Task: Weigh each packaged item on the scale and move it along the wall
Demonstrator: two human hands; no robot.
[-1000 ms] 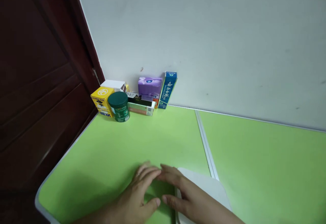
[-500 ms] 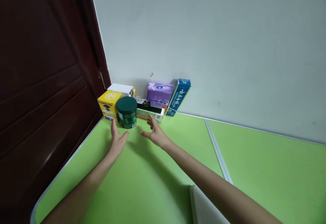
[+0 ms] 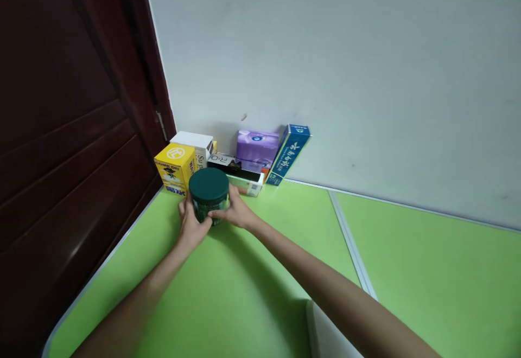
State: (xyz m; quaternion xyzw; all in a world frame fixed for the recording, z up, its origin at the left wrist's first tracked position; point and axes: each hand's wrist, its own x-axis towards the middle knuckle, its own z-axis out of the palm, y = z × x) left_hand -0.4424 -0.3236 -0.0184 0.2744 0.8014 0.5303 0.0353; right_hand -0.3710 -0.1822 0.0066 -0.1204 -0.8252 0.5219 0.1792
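Observation:
A dark green round jar (image 3: 209,185) with a green lid stands on the green table (image 3: 252,271), and both my hands clasp it. My left hand (image 3: 190,225) wraps its left side. My right hand (image 3: 233,212) presses against its right side, thumb in front. Right behind the jar sit a yellow box (image 3: 175,167), a white box (image 3: 195,145), a long flat box (image 3: 243,179), a purple pack (image 3: 257,147) and a blue box (image 3: 290,153) leaning on the wall.
A dark wooden door (image 3: 69,130) runs along the table's left edge. A pale wall (image 3: 345,65) backs the table. A white seam strip (image 3: 352,247) divides the tabletop. A white flat object (image 3: 328,333) lies at the near edge under my right forearm.
Both hands went from the near edge of the table out to the far corner. Half a second ago they were open beside the jar; now they close on it and it sits slightly nearer.

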